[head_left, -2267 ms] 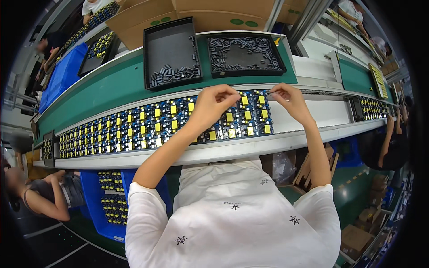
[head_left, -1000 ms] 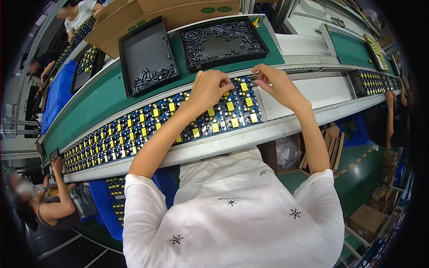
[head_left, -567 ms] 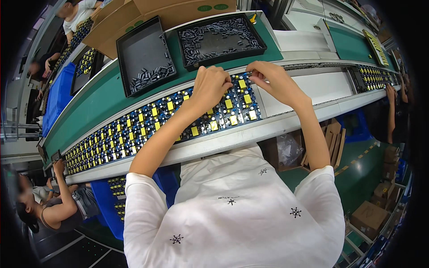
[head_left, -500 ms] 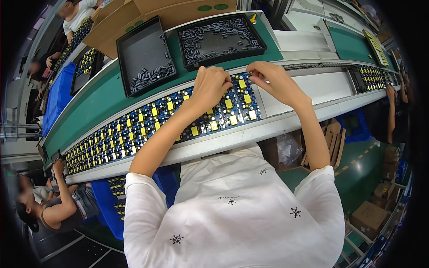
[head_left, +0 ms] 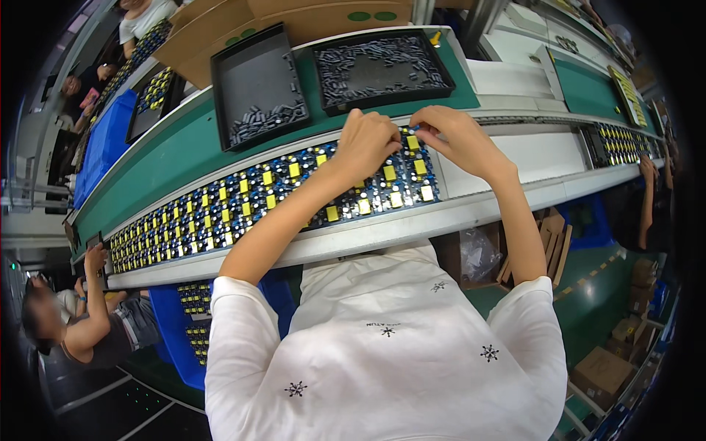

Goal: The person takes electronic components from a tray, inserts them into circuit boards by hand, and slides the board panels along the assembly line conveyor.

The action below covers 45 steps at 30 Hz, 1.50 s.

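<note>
A long row of dark blue circuit boards (head_left: 254, 192), set with yellow blocks and small round parts, lies along the white conveyor rail. My left hand (head_left: 370, 143) is curled over the back edge of the boards near the row's right end. Its fingers are bent together, and whatever they hold is hidden beneath them. At the far corner of the last board, my right hand (head_left: 457, 141) has thumb and forefinger drawn together close to a small blue part. Whether the fingertips hold that part or another is too small to tell.
Behind the boards, a black tray (head_left: 257, 81) and a fuller black tray (head_left: 382, 70) hold small dark cylindrical components. Cardboard boxes (head_left: 294, 26) stand beyond them. Blue bins (head_left: 176, 331) are below the rail. Co-workers sit at the left, and another person's arm (head_left: 647, 198) reaches in at the right.
The whole view has shifted slightly, moving the trays and boards a little rightward in the picture. Both hands stay at the same end of the row, with the right fingertips slightly lower in the picture.
</note>
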Each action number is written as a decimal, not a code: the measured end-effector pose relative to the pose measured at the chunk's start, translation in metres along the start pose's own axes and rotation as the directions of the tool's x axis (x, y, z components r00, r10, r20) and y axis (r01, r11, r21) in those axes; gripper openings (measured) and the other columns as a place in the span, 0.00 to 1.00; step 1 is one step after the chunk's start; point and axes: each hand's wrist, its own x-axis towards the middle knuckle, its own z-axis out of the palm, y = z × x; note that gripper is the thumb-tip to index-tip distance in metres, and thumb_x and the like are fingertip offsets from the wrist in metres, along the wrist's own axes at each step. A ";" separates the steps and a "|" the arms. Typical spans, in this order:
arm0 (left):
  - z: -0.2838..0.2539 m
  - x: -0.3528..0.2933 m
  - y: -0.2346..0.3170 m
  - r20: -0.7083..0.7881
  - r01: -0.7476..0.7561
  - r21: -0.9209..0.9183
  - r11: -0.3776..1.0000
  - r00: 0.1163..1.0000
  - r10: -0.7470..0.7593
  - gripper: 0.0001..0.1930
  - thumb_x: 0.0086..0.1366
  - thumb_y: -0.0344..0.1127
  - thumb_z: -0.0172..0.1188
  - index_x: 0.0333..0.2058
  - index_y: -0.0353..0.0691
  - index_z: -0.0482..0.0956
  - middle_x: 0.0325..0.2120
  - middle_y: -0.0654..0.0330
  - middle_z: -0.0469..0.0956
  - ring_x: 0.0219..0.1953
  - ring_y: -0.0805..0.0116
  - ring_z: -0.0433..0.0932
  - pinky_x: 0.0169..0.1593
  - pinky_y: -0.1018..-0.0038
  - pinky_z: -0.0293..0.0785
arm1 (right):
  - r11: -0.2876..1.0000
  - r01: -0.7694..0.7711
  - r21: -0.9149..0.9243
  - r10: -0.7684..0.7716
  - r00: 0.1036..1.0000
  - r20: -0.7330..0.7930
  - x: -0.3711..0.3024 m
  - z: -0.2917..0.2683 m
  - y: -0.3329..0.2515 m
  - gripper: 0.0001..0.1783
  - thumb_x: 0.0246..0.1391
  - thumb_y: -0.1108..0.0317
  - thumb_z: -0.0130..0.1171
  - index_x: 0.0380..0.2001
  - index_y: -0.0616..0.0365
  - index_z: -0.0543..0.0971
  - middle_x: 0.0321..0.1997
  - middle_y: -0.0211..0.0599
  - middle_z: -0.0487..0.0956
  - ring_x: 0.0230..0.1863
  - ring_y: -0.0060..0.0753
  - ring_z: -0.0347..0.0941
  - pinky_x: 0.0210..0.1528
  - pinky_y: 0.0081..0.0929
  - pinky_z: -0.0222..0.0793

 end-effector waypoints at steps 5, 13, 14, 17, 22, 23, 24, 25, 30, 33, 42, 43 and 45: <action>-0.003 -0.006 0.003 0.021 0.103 -0.042 0.994 0.995 -0.102 0.07 0.51 0.36 0.66 0.25 0.41 0.80 0.21 0.62 0.76 0.30 0.63 0.73 0.35 0.66 0.57 | 0.995 0.035 0.089 -0.038 0.999 0.033 0.040 0.008 -0.010 0.07 0.53 0.72 0.55 0.35 0.61 0.75 0.32 0.41 0.77 0.35 0.44 0.73 0.37 0.34 0.69; -0.040 -0.039 -0.038 -0.346 0.319 -0.096 0.943 0.877 -0.332 0.06 0.52 0.35 0.64 0.27 0.40 0.78 0.22 0.61 0.77 0.31 0.61 0.75 0.35 0.64 0.62 | 0.950 0.288 -0.119 -0.283 0.958 0.053 0.171 0.077 -0.018 0.07 0.48 0.71 0.56 0.32 0.59 0.76 0.35 0.43 0.77 0.39 0.48 0.74 0.40 0.38 0.72; -0.048 -0.044 -0.051 -0.371 0.401 -0.047 0.915 0.843 -0.389 0.06 0.53 0.35 0.63 0.28 0.40 0.79 0.24 0.61 0.77 0.33 0.61 0.76 0.36 0.64 0.64 | 0.949 0.292 -0.120 -0.288 0.956 0.050 0.185 0.090 -0.014 0.07 0.48 0.71 0.56 0.32 0.59 0.76 0.35 0.43 0.77 0.39 0.48 0.74 0.40 0.38 0.72; -0.068 -0.061 -0.097 -0.437 0.497 0.065 0.865 0.794 -0.424 0.05 0.53 0.35 0.62 0.28 0.42 0.80 0.27 0.61 0.78 0.35 0.62 0.76 0.37 0.64 0.63 | 0.886 0.256 -0.387 -0.210 0.965 0.157 0.213 0.111 -0.024 0.11 0.46 0.72 0.57 0.36 0.57 0.78 0.40 0.43 0.78 0.44 0.47 0.75 0.43 0.36 0.73; -0.088 -0.062 -0.123 -0.257 0.496 0.205 0.844 0.859 -0.442 0.06 0.53 0.36 0.63 0.29 0.43 0.81 0.29 0.61 0.79 0.36 0.62 0.76 0.38 0.63 0.61 | 0.795 0.128 -0.593 0.093 0.940 0.328 0.227 0.108 -0.058 0.13 0.45 0.72 0.59 0.38 0.56 0.80 0.43 0.45 0.79 0.48 0.47 0.75 0.46 0.35 0.74; -0.089 -0.061 -0.125 -0.256 0.491 0.203 0.847 0.862 -0.438 0.06 0.53 0.36 0.63 0.29 0.43 0.81 0.29 0.61 0.79 0.36 0.62 0.76 0.38 0.63 0.61 | 0.790 0.140 -0.596 0.076 0.943 0.323 0.228 0.110 -0.056 0.11 0.45 0.72 0.60 0.36 0.57 0.80 0.42 0.47 0.79 0.47 0.48 0.75 0.47 0.35 0.73; -0.090 -0.059 -0.127 -0.241 0.477 0.235 0.847 0.873 -0.425 0.06 0.53 0.36 0.63 0.29 0.44 0.81 0.29 0.61 0.79 0.36 0.61 0.76 0.38 0.63 0.63 | 0.785 0.151 -0.600 0.061 0.946 0.318 0.228 0.110 -0.055 0.10 0.45 0.71 0.61 0.35 0.58 0.80 0.40 0.48 0.79 0.46 0.49 0.76 0.47 0.35 0.73; -0.088 -0.057 -0.129 -0.223 0.460 0.264 0.848 0.884 -0.411 0.06 0.53 0.35 0.63 0.30 0.44 0.81 0.29 0.61 0.79 0.37 0.61 0.76 0.38 0.64 0.64 | 0.783 0.142 -0.606 0.073 0.946 0.316 0.230 0.110 -0.050 0.10 0.45 0.71 0.61 0.35 0.58 0.80 0.40 0.48 0.79 0.46 0.49 0.76 0.47 0.35 0.73; -0.089 -0.053 -0.135 -0.161 0.456 0.215 0.864 0.889 -0.429 0.08 0.51 0.36 0.65 0.31 0.43 0.82 0.30 0.60 0.79 0.36 0.59 0.76 0.38 0.65 0.67 | 0.817 0.301 -0.492 -0.148 0.934 0.326 0.222 0.101 -0.021 0.10 0.46 0.68 0.62 0.32 0.61 0.79 0.37 0.44 0.80 0.38 0.45 0.77 0.40 0.34 0.73; -0.085 -0.059 -0.125 -0.324 0.368 0.253 0.895 0.904 -0.280 0.07 0.51 0.34 0.65 0.31 0.42 0.82 0.30 0.60 0.79 0.33 0.62 0.76 0.36 0.68 0.68 | 0.949 0.297 -0.106 -0.283 0.951 0.128 0.196 0.073 -0.015 0.10 0.50 0.65 0.62 0.28 0.62 0.77 0.31 0.41 0.79 0.29 0.37 0.75 0.33 0.30 0.70; -0.071 -0.067 -0.009 -0.111 0.298 -0.471 0.830 0.914 -0.391 0.05 0.55 0.29 0.63 0.31 0.36 0.79 0.24 0.63 0.76 0.26 0.76 0.67 0.34 0.79 0.67 | 0.785 -0.528 0.324 0.505 0.848 0.160 -0.010 -0.002 -0.002 0.07 0.54 0.71 0.59 0.32 0.65 0.78 0.21 0.29 0.75 0.25 0.16 0.71 0.29 0.17 0.68; -0.068 -0.065 -0.002 -0.061 0.313 -0.489 0.814 0.919 -0.390 0.05 0.55 0.29 0.63 0.31 0.35 0.79 0.24 0.64 0.76 0.26 0.76 0.68 0.34 0.79 0.67 | 0.781 -0.534 0.322 0.510 0.844 0.164 -0.023 0.000 0.000 0.07 0.54 0.71 0.59 0.32 0.65 0.78 0.21 0.29 0.75 0.25 0.16 0.71 0.29 0.17 0.68; -0.061 -0.060 0.008 0.038 0.344 -0.522 0.780 0.924 -0.381 0.06 0.55 0.29 0.63 0.32 0.34 0.79 0.24 0.64 0.75 0.27 0.76 0.68 0.34 0.78 0.67 | 0.702 -0.547 0.457 0.533 0.828 0.173 -0.045 0.010 0.007 0.06 0.54 0.73 0.57 0.32 0.67 0.78 0.24 0.30 0.75 0.26 0.16 0.70 0.31 0.15 0.68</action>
